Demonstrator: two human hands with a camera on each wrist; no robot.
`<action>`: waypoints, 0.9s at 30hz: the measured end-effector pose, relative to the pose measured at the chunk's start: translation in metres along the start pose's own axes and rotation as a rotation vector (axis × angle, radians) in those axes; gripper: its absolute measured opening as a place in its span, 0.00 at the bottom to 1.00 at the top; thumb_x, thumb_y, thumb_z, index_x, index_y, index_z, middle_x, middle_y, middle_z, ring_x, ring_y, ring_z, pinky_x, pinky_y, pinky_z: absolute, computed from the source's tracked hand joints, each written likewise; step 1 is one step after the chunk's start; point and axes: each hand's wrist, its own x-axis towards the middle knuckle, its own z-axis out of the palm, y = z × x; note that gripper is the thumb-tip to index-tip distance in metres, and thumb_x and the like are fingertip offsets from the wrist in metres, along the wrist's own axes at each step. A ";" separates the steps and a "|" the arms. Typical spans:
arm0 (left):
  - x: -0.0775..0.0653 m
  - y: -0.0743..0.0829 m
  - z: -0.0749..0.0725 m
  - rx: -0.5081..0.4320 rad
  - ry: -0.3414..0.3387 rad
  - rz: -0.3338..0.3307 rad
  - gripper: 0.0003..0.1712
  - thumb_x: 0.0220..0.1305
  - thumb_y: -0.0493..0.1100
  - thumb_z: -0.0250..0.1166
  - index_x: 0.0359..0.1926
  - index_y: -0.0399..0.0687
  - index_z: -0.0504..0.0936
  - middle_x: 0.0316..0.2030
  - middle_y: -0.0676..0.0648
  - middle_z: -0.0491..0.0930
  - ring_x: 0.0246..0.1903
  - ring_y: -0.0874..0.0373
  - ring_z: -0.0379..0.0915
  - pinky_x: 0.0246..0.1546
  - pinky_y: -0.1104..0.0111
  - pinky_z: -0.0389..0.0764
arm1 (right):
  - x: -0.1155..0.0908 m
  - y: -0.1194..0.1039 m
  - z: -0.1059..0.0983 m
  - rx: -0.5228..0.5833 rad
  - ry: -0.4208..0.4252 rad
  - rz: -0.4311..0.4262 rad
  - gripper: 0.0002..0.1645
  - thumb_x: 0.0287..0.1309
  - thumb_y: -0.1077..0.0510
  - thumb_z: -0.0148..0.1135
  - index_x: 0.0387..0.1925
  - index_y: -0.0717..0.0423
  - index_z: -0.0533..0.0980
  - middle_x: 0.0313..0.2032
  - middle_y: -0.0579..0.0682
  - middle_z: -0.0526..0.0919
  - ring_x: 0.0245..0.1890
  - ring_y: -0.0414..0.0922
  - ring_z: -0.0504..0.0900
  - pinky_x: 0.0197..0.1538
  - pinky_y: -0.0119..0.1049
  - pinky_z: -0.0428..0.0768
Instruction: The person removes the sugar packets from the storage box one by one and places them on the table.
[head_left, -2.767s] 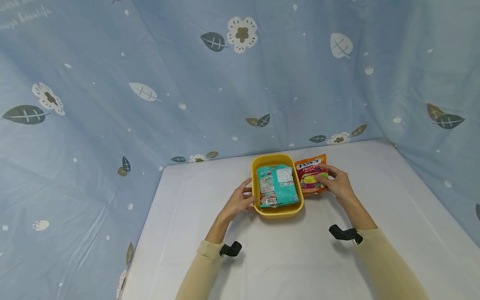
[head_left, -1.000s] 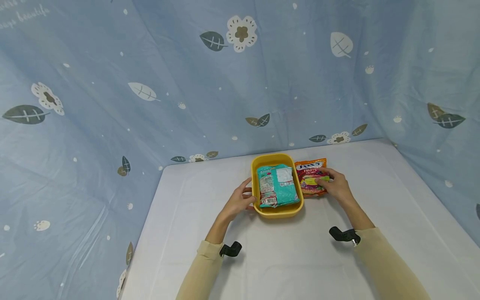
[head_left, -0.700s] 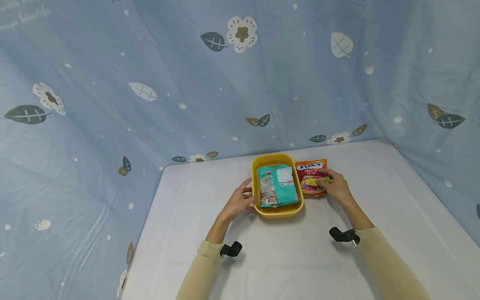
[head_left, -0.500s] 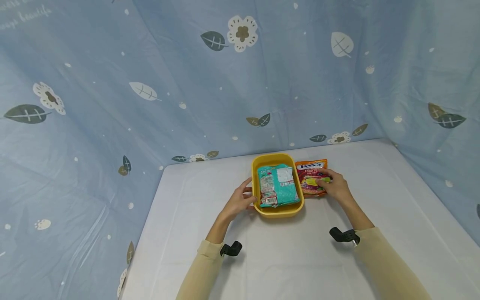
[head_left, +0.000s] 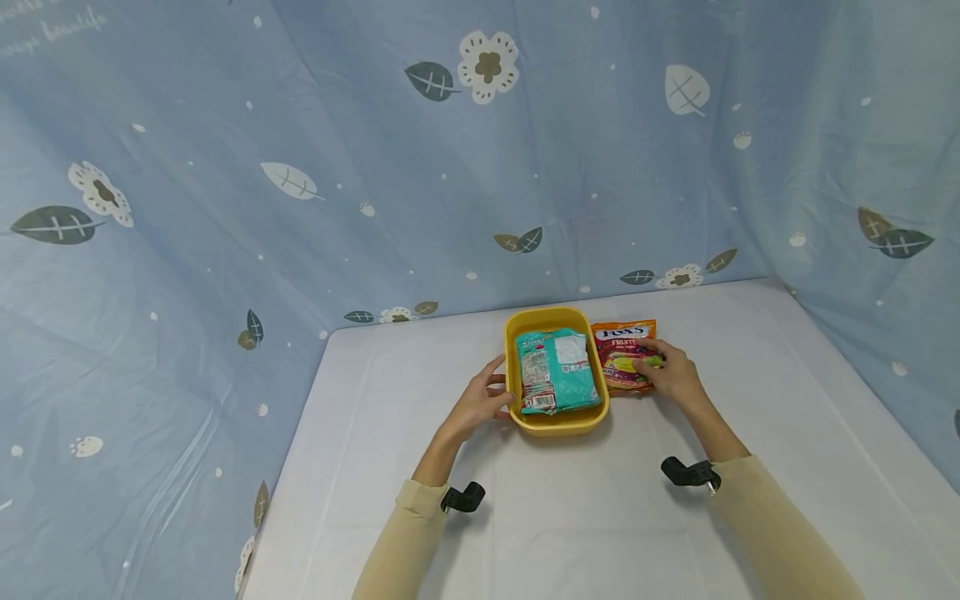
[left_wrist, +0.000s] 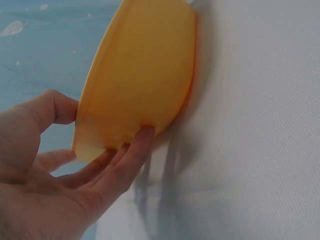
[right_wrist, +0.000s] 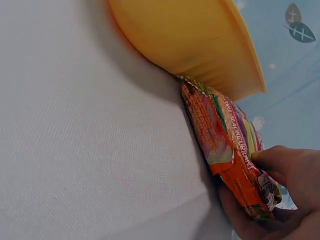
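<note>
Yellow plastic container stands on the white table. A teal snack packet lies inside it, printed side and barcode up. My left hand rests against the container's left side, its spread fingertips touching the outer wall and rim in the left wrist view. To the right of the container lies an orange and red Fox's fruit candy bag, its left edge close against the container's wall. My right hand pinches the bag's right edge, thumb on top and fingers underneath, as the right wrist view shows.
The white cloth-covered table extends around the container. Behind it and at both sides hangs a blue curtain with leaf and flower prints. Black wrist cameras sit on both forearms.
Since the earliest frame the candy bag has shifted slightly toward me and its top edge lies more level, the right hand moving with it. Container and left hand stay put.
</note>
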 end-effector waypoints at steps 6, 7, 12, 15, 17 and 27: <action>-0.001 0.001 0.000 -0.001 -0.001 -0.004 0.46 0.62 0.36 0.62 0.77 0.59 0.52 0.63 0.35 0.69 0.56 0.44 0.76 0.41 0.56 0.89 | 0.000 0.002 0.002 -0.018 0.003 0.000 0.33 0.67 0.51 0.57 0.70 0.55 0.63 0.68 0.73 0.62 0.67 0.73 0.60 0.63 0.69 0.68; -0.001 0.001 0.000 -0.001 -0.001 -0.005 0.46 0.62 0.36 0.62 0.77 0.59 0.52 0.63 0.35 0.69 0.56 0.44 0.75 0.41 0.56 0.89 | 0.000 0.001 0.002 -0.018 0.003 0.000 0.33 0.67 0.51 0.57 0.71 0.55 0.63 0.68 0.73 0.62 0.67 0.73 0.60 0.63 0.70 0.68; -0.001 0.001 0.000 0.000 -0.002 0.001 0.46 0.62 0.36 0.62 0.77 0.58 0.52 0.63 0.35 0.69 0.56 0.44 0.76 0.40 0.58 0.89 | -0.001 -0.001 0.001 -0.038 0.003 -0.003 0.33 0.68 0.51 0.56 0.71 0.55 0.63 0.68 0.73 0.62 0.67 0.73 0.60 0.64 0.70 0.68; 0.000 0.000 0.000 0.000 0.001 -0.003 0.46 0.62 0.36 0.62 0.77 0.58 0.52 0.63 0.36 0.69 0.56 0.45 0.76 0.39 0.60 0.89 | -0.002 -0.002 0.001 -0.060 0.005 -0.003 0.33 0.68 0.51 0.56 0.71 0.55 0.63 0.68 0.72 0.62 0.68 0.73 0.59 0.64 0.71 0.66; 0.000 0.000 0.000 -0.001 0.003 -0.008 0.46 0.61 0.36 0.62 0.77 0.59 0.52 0.63 0.37 0.69 0.56 0.46 0.76 0.39 0.60 0.89 | -0.002 -0.003 0.001 -0.077 0.012 -0.005 0.33 0.68 0.50 0.56 0.71 0.54 0.63 0.68 0.72 0.63 0.67 0.73 0.60 0.64 0.71 0.66; 0.000 -0.001 -0.001 -0.013 -0.003 -0.001 0.46 0.62 0.35 0.61 0.77 0.58 0.52 0.63 0.35 0.69 0.56 0.44 0.75 0.40 0.59 0.89 | -0.008 -0.003 0.002 -0.164 0.092 -0.080 0.31 0.67 0.51 0.57 0.68 0.56 0.67 0.61 0.74 0.71 0.59 0.72 0.72 0.50 0.66 0.77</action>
